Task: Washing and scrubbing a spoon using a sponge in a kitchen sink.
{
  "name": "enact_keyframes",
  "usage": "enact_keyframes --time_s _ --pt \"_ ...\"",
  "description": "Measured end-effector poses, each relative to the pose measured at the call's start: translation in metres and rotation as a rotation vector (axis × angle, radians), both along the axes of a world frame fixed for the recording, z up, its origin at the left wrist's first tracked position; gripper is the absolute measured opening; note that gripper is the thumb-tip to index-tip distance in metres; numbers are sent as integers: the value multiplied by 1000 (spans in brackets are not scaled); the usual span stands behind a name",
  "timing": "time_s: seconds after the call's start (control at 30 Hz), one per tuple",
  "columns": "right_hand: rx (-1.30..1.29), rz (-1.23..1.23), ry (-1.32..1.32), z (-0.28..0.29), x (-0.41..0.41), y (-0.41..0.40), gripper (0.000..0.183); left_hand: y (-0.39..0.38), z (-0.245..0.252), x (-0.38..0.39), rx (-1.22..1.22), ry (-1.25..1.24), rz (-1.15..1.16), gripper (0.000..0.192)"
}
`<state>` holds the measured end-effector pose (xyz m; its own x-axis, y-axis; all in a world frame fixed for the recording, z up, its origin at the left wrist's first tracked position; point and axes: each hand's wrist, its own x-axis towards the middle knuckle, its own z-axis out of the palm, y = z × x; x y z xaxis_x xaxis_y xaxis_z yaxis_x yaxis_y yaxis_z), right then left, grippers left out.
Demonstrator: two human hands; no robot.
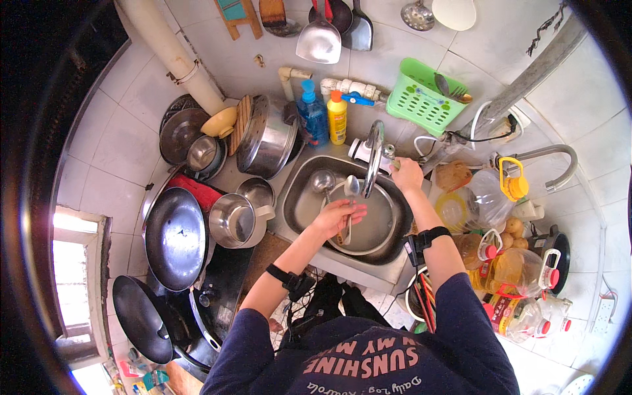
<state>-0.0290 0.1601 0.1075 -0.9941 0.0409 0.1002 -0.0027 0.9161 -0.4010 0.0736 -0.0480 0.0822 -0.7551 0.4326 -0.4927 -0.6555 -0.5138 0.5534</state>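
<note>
My left hand (340,217) holds a metal spoon (351,185) by its handle, bowl upward, above a round metal basin (390,224). The basin sits inside the stainless steel sink (291,197). Beside it, at the sink's upper left, lies a metal ladle (323,180), partly hidden by the basin's rim. My right hand (408,174) grips the tap handle (395,165) at the back right of the sink. The curved chrome faucet spout (376,148) reaches over the basin. Whether water runs from it, I cannot tell.
Left of the sink stand a steel pot (269,138), a metal jug (232,220) and woks (175,239). Behind it are a blue soap bottle (312,118) and a yellow bottle (337,118). A green utensil basket (424,101) hangs above. Oil bottles (513,269) crowd the right.
</note>
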Motion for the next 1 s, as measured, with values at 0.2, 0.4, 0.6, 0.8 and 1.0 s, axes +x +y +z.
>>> enact_keyframes --time_s 0.2,0.4,0.6,0.8,1.0 --pt "7 -48 -15 1 4 -8 27 5 -13 1 125 -56 -13 20" --pt "74 -21 149 -3 14 13 26 28 2 4 111 -95 1 17" --pt "-315 27 32 16 100 -19 39 34 -19 0 169 -160 205 24" --pt "-786 14 -494 7 153 -27 35 58 -38 -8 223 -226 393 23" --pt "-1061 -80 -764 26 164 -19 25 50 -42 -19 224 -161 491 25"
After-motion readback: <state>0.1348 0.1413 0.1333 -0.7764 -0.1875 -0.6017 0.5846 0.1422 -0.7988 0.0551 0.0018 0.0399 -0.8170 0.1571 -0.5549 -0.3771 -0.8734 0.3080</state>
